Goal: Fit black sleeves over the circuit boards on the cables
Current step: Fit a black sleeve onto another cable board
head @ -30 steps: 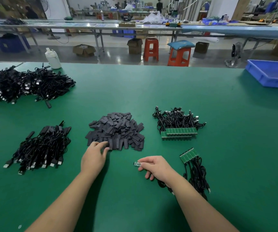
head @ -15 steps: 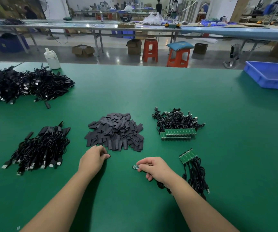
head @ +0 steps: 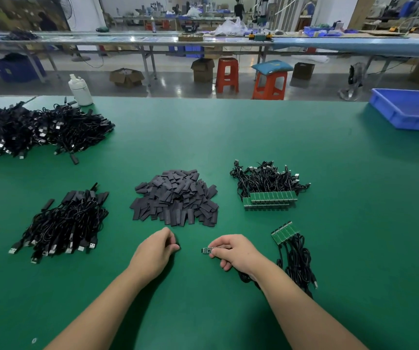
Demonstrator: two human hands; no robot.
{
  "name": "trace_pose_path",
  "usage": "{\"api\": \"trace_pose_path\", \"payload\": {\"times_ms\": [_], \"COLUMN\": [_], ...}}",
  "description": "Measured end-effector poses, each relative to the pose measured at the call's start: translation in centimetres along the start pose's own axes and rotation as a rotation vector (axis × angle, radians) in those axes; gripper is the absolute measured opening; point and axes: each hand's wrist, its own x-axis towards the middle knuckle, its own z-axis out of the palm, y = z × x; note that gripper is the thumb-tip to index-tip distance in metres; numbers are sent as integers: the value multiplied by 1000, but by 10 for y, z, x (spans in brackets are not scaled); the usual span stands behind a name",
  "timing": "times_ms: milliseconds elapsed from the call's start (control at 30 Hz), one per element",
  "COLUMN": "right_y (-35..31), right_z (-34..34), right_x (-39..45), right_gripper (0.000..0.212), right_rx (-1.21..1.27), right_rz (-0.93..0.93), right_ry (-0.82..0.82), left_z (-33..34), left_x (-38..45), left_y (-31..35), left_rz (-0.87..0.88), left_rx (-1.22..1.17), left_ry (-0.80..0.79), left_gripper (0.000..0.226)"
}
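1. The right hand (head: 236, 251) pinches a small circuit board (head: 206, 250) between thumb and forefinger; the board points left, just above the green table (head: 329, 173), and its cable runs back under the wrist.
2. The left hand (head: 154, 251) has its fingers curled, with something dark at the fingertips, probably a black sleeve; too little of it shows to be sure. It sits apart from the board, with a gap of bare table between them.
3. Just beyond both hands lies the heap of black sleeves (head: 175, 198), close to the left hand's knuckles.
4. To the right of the right hand, a small bundle of cables (head: 295, 258) lies with its green boards fanned out at the far end.
5. Farther back on the right is a bigger bundle (head: 266, 183), its boards lined up in a neat row facing the person.
6. On the left lies a pile of cables with sleeves fitted (head: 64, 223), and behind it a much larger heap (head: 36, 130).
7. A white bottle (head: 79, 89) stands at the far edge of the table, and a blue tray (head: 410, 109) sits at the far right.
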Motion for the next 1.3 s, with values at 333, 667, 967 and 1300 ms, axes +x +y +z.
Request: {"api": "trace_pose_path", "payload": {"times_ms": [333, 667, 967, 1300], "right_y": [0, -3, -1, 2], "right_z": [1, 1, 1, -1], "right_x": [0, -3, -1, -1], "right_gripper": [10, 11, 12, 13], "right_rx": [1, -8, 4, 44], "right_rz": [4, 0, 1, -16], "right_ry": [9, 12, 12, 30], "left_z": [3, 8, 5, 16], "left_x": [-1, -1, -11, -14], "left_y": [24, 11, 19, 24], "left_rz": [24, 285, 334, 298], "left_rx": [-183, 177, 78, -100], "left_ry": [-118, -223, -57, 68], "left_gripper": [23, 33, 27, 19]}}
